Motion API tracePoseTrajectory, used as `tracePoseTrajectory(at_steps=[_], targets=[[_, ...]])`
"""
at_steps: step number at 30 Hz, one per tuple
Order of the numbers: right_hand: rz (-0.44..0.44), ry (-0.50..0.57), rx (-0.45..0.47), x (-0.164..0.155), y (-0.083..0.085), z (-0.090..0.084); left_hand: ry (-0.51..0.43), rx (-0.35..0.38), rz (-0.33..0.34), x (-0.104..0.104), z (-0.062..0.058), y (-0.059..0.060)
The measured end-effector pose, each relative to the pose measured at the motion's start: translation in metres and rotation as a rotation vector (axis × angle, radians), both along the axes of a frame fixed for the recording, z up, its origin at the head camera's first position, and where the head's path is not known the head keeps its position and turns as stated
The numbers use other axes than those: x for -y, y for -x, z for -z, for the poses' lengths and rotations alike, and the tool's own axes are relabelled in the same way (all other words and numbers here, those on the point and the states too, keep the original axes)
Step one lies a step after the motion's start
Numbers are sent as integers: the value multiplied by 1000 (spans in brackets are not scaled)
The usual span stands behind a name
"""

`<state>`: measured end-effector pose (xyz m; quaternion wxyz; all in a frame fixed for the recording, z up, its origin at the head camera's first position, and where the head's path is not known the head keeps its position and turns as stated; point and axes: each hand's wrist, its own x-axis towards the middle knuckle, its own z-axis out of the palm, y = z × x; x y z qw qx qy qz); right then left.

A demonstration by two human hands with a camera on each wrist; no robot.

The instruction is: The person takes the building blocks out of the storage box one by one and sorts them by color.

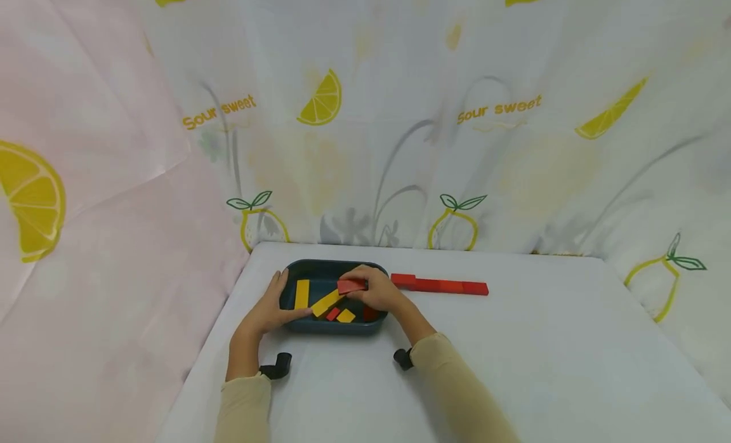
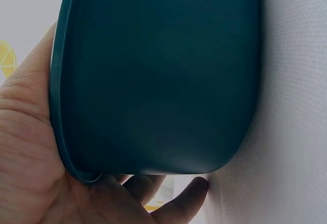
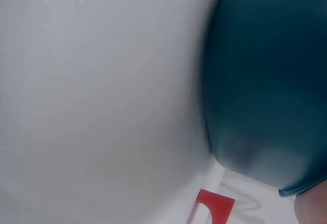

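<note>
Lemon-print cloth backs the white table [image 1: 514, 367]. At frame centre, the right hand [image 1: 379, 292] pinches a flat red wooden block [image 1: 351, 285] over the dark teal plastic tray [image 1: 320, 268], long axis left-right. The left hand [image 1: 271, 310] grips the tray's left rim, fingers curled under.

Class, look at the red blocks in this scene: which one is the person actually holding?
The red block over the dark teal tray, pinched in the right hand. The other red pieces lie loose in the tray or in the row on the table.
</note>
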<state>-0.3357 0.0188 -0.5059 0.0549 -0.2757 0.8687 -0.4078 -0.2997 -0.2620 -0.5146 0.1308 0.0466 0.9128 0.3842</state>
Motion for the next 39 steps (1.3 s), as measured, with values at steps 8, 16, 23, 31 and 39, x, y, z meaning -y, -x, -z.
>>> tracePoseTrajectory(at_steps=[8,16,23,31,39], targets=[[56,45,-3,2,-3,0,-4,-7,-11,0,2,0],[57,7,-14,6,6,-7,-9,-22,-10,3,-7,3],[46,7,3,4,0,-1,-2,6,-6,3,-1,-1],[73,24,-54,3,9,-7,26,-28,-1,0,-9,9],[83,-39,-94,6,1,2,34,0,10,2,-4,4]])
